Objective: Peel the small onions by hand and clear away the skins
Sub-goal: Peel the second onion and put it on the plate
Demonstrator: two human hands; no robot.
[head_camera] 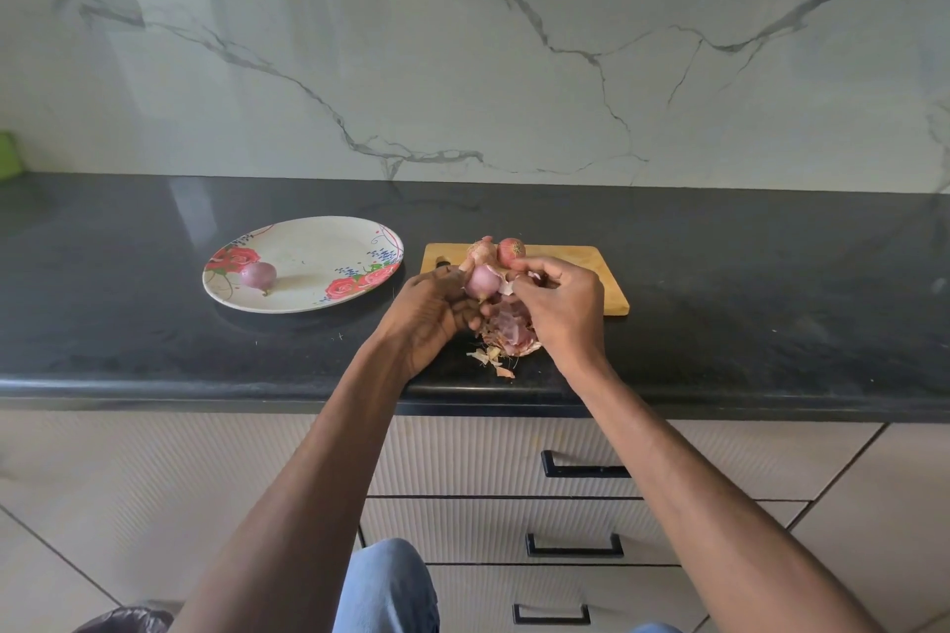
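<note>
My left hand [429, 308] grips a small, partly peeled pink onion [482, 282] just above the counter. My right hand [558, 303] pinches a pale strip of its skin [506, 287] at the onion's right side. Two unpeeled onions [511, 249] lie on the wooden cutting board [606, 283] right behind my hands. One peeled onion [258, 275] sits on the floral plate [318, 247] to the left. A heap of loose skins [506, 334] lies on the counter under my hands.
The black counter [771, 298] runs along a marble wall, its front edge just below the skins. Drawers with black handles [583, 470] are beneath. A dark bag [128, 619] shows at the bottom left, and a green object [7, 154] at the far left.
</note>
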